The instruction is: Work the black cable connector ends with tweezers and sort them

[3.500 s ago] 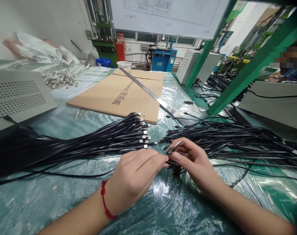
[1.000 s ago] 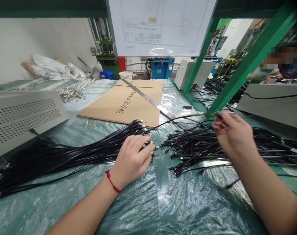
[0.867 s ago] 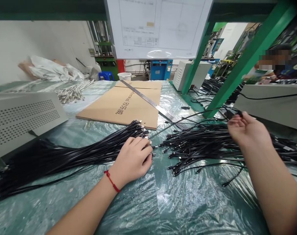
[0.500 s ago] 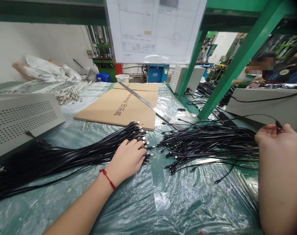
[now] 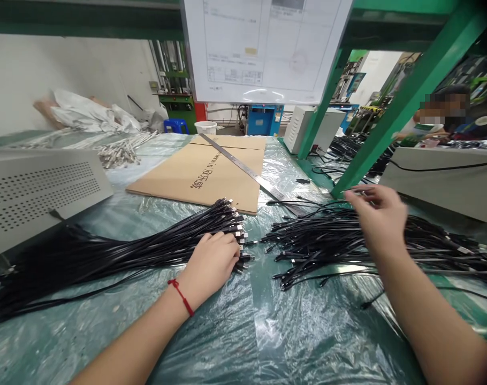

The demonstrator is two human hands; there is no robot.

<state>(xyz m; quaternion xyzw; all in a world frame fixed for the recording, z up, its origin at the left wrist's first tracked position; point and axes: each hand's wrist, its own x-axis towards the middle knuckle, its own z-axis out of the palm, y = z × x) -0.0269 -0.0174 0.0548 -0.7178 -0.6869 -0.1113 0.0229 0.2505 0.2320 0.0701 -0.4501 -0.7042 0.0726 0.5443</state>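
Note:
On the left lies a thick bundle of black USB cables [image 5: 147, 248], its metal plugs gathered at the right end. My left hand [image 5: 214, 258], with a red string at the wrist, rests over those plugs, fingers curled round the near cables. Just what sits under the fingers is hidden. My right hand [image 5: 382, 214] is in the air above a second, looser pile of black cables [image 5: 316, 235]. Its fingers are bent but apart, and I see no cable in them.
Behind the bundles lie a flat cardboard sheet [image 5: 211, 171] and a steel ruler [image 5: 243, 167]. A perforated grey box [image 5: 46, 187] stands at left. Green posts [image 5: 372, 128] rise at right, where a person [image 5: 436, 117] is beyond. A printed sheet [image 5: 263, 53] hangs in front.
My right hand has moved left from the far right, over the loose pile, and the cable end it held is no longer in it. My left hand has stayed on the bundle.

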